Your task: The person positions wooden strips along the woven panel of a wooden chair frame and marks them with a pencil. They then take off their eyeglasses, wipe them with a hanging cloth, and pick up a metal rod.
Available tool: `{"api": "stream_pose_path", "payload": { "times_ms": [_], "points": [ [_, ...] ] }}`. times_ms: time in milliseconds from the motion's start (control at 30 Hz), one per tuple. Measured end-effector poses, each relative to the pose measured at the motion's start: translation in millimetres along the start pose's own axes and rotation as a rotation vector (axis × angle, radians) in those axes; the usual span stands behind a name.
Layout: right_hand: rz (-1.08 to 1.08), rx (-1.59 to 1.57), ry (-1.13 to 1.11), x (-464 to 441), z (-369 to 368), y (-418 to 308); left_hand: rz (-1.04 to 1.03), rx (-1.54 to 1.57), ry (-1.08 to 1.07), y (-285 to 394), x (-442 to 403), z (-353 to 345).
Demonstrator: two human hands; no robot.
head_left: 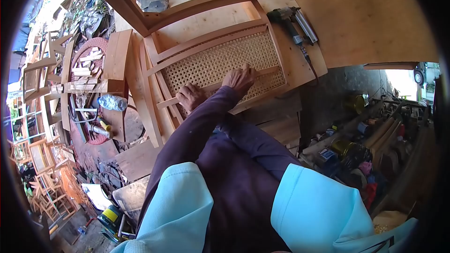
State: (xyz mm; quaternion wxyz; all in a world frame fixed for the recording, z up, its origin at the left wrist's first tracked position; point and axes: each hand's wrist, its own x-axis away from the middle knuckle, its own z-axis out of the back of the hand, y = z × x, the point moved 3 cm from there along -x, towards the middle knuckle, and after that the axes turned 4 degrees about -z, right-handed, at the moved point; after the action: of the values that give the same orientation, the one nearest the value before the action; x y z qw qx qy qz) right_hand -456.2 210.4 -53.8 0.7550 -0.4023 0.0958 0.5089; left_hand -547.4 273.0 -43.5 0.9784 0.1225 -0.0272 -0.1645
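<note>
The wooden strip [213, 87] lies across the woven cane panel [220, 58], under both hands. Forearms are crossed; the hands are apart, each with fingers clamped over the strip: left hand [240, 79] on the view's right, right hand [190, 97] opposite. A dark mark [386, 243] on the shirt [318, 206] is unreadable. A nail gun [292, 29] rests on the plywood surface [295, 68]; chair frames [42, 152] stand far left.

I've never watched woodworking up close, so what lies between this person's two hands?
In the head view, a stretch of slim wooden strip runs between the left hand and right hand, across cane webbing.
</note>
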Motion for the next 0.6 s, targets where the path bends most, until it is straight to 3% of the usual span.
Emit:
{"api": "stream_pose_path", "payload": {
  "times_ms": [600],
  "points": [
    [-0.009,-0.077,-0.035,-4,10,0,-0.027,-0.04,-0.016,5,-7,-8]
  ]
}}
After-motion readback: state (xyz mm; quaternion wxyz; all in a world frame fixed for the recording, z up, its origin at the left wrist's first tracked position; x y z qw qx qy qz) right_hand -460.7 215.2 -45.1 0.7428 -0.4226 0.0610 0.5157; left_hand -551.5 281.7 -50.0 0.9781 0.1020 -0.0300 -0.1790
